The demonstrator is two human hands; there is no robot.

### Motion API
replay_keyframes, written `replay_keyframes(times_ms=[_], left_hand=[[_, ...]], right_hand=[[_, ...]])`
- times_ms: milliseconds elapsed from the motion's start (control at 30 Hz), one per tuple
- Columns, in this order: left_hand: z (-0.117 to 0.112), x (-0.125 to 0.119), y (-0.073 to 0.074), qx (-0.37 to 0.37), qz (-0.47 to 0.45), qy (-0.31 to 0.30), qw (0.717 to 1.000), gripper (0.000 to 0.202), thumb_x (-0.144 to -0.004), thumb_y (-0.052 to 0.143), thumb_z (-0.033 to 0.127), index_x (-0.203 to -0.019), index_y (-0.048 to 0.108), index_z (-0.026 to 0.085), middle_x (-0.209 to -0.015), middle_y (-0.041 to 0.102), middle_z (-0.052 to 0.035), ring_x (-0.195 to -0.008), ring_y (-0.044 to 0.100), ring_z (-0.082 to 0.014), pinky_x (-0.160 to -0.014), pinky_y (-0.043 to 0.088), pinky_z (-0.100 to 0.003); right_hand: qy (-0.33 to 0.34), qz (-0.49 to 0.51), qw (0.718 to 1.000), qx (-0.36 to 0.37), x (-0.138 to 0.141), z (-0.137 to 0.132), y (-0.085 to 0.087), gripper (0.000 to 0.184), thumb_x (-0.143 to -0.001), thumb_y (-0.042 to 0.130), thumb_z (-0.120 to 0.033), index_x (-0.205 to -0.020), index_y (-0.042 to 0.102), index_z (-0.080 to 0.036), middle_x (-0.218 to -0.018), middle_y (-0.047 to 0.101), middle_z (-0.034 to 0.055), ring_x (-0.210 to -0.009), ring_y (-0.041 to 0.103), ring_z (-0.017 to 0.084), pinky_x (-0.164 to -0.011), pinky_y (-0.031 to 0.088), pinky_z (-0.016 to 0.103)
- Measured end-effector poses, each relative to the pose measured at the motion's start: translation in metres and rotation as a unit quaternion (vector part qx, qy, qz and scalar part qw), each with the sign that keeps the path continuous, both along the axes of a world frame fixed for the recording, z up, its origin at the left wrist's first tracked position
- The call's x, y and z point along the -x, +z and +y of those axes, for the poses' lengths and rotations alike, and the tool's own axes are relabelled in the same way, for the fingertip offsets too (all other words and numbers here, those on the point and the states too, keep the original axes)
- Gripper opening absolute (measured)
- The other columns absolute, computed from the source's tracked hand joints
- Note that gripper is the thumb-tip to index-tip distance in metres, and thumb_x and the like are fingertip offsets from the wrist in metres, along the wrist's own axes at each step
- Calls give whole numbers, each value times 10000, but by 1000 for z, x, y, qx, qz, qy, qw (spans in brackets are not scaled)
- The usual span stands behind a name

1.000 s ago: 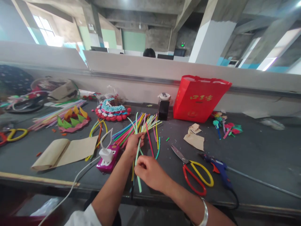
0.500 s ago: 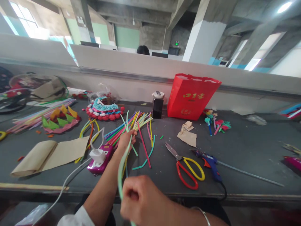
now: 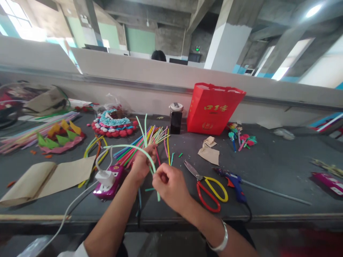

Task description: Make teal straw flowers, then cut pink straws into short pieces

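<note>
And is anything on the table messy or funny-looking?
A little: a green scrap lies loose near the scissors, like an offcut, and a tan piece by the red bag looks crumpled. Nothing looks spilled.

Strong glare, window (image 3: pixel 16 13) upper L

1. Right of right hand (image 3: pixel 171 185): scissors (image 3: pixel 200 177), glue gun (image 3: pixel 236 182) block low sweep.
2. Left: purple socket box (image 3: pixel 112 189), white cable (image 3: pixel 65 219) obstruct.
3. Far: red bag (image 3: pixel 214 114) blocks.
4. Gap: bare bench (image 3: pixel 258 164) between flowers (image 3: pixel 250 140) and glue gun.
</note>
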State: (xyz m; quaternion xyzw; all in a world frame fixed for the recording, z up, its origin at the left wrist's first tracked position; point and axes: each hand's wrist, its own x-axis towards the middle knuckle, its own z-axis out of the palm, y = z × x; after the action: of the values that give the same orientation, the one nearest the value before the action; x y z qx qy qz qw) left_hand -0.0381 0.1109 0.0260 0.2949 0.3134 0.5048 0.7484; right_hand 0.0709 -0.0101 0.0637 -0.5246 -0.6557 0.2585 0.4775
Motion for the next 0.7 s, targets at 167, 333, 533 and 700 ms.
replay_keyframes(times_ms=[167, 333, 533, 700], left_hand=[[-27, -14, 6, -26, -22, -46, 998, 259, -752, 593, 275, -929, 673, 105, -649, 564, 2, -438, 426, -66, -386, 298, -183], [-33, -20, 1, -66, 23, -41, 997, 302, -706, 562, 282, -916, 698, 113, -715, 604, -30, -505, 481, -94, -392, 270, -193], [-34, -27, -13, -83, 77, -12, 994, 284, -798, 607, 385, -926, 700, 149, -773, 610, -7, -566, 497, -89, -456, 338, -190], [-36, -32, -17, -129, 125, 14, 984, 278, -770, 702, 428, -769, 666, 152, -711, 598, 6, -677, 539, -113, -648, 429, -209]], right_hand=[[-44, 17, 998, 30, -8, 30, -31, 139, -752, 553, -192, -620, 511, -207, -533, 470, -63, -511, 439, 112, -532, 297, 234], [-57, 56, 995, 62, -13, 45, -52, 175, -754, 558, -245, -586, 529, -207, -556, 559, -32, -542, 497, 136, -545, 322, 247], [-47, 117, 988, 87, -17, 53, -66, 156, -748, 505, -251, -605, 545, -203, -579, 567, -28, -570, 503, 144, -557, 345, 254], [-11, 172, 978, 119, -26, 54, -65, 120, -741, 554, -258, -641, 580, -199, -544, 523, -55, -520, 462, 125, -504, 342, 236]])
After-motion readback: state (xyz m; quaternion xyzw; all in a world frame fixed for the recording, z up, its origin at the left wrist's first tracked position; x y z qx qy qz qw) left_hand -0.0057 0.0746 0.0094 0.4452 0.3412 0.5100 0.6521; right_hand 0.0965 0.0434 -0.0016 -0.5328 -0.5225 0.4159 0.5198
